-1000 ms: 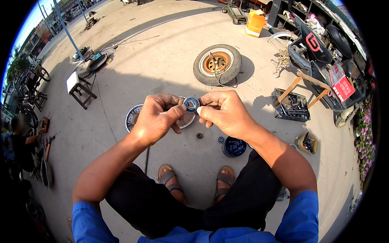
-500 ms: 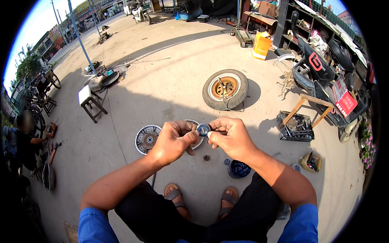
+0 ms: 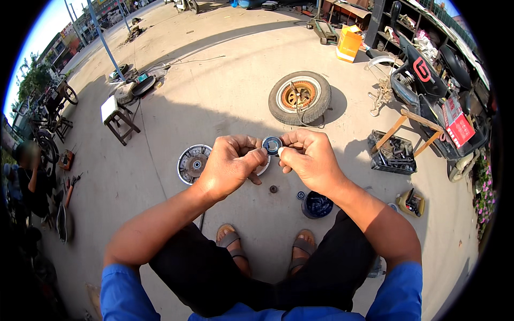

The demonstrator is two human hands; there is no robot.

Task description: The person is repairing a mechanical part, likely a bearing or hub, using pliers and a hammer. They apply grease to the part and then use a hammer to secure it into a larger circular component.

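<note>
A small ring-shaped ball bearing with a dark blue face is held up in front of me. My left hand pinches its left edge between thumb and fingers. On the opposite edge, my right hand grips it the same way. Below and behind my left hand lies a round metal motor cover; a second one is mostly hidden by my hands. Another bearing sits on the ground beside a tub of dark blue grease. Close to my feet stands a small brown round part.
Farther off lies a wheel with tyre. To the right are a black crate of tools, a cut yellow container and a scooter. A stool stands left, and another person is at the far left edge.
Both hands and the bearing have shifted upward in the view, and the ring's face is turned slightly more toward me. The person at the left has raised a hand.
</note>
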